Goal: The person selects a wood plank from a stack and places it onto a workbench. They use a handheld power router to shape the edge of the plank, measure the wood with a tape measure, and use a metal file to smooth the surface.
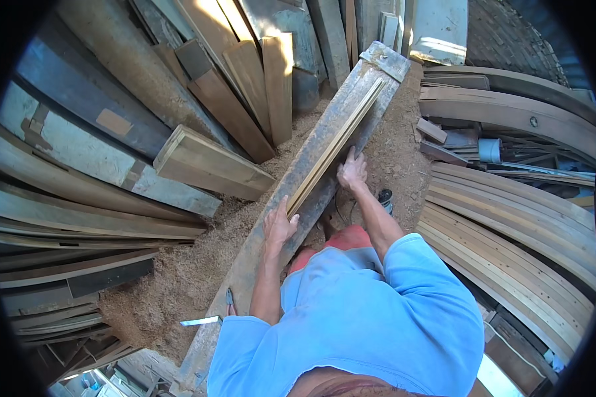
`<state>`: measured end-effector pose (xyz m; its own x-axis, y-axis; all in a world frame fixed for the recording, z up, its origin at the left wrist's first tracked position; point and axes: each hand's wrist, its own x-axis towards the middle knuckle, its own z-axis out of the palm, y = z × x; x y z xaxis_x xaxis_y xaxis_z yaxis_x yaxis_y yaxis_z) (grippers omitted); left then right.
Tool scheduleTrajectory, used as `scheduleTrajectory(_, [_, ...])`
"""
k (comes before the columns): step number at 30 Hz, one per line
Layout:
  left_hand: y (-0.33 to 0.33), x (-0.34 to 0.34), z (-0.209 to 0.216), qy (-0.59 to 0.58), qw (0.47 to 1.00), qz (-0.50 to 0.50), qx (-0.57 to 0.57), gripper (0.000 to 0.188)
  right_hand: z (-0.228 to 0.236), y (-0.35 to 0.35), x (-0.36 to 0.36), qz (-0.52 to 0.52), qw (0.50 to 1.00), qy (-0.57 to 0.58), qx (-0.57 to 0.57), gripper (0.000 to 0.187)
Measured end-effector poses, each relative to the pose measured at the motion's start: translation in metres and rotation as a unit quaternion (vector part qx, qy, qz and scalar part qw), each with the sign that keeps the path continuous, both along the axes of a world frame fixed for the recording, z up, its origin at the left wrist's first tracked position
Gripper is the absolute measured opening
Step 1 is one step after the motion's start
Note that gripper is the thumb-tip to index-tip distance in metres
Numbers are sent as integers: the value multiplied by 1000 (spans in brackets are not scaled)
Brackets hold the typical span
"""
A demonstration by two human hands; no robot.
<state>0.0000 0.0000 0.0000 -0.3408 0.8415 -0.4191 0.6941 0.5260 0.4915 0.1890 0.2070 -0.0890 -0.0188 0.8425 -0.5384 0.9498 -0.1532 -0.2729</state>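
Several long, thin wooden strips [338,144] lie side by side along a weathered plank bench [379,58] that runs away from me to the upper right. My left hand [279,226] grips the near end of the strips, its fingers closed around them. Farther along, at the right side of the bench, is my right hand [352,171]. Its fingers are curled, with one digit pointing forward; what is inside them is hidden. Pliers [230,302] lie on the bench close to my left forearm, beside a small metal square [201,321].
A crosspiece [384,65] is fixed over the bench's far end. A dark power tool [385,197] with a cord sits below my right forearm. Sawdust [185,278] covers the ground. Leaning boards [212,162] crowd the left; stacked timber [510,231] lies at right.
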Motion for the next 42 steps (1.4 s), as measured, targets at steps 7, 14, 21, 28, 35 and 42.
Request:
scheduleTrajectory(7, [26, 14, -11, 19, 999, 20, -32, 54, 5, 21, 16, 68, 997, 6, -43, 90])
scheduleTrajectory(14, [30, 15, 1, 20, 998, 31, -47, 54, 14, 24, 26, 112, 992, 25, -57, 90])
scheduleTrajectory(21, [33, -14, 15, -46, 994, 29, -92, 55, -10, 41, 54, 22, 983, 179, -29, 79])
scheduleTrajectory(28, [-22, -34, 66, -108, 986, 27, -124, 59, -12, 4, 34, -386, 683, 517, -343, 72])
scheduleTrajectory(35, [-92, -8, 69, -66, 983, 79, -149, 62, 41, -21, -10, -423, 543, 650, -322, 82])
scheduleTrajectory(42, [-69, 24, 48, -164, 951, 250, 79, 60, 155, 38, -59, -202, 506, 800, -251, 52])
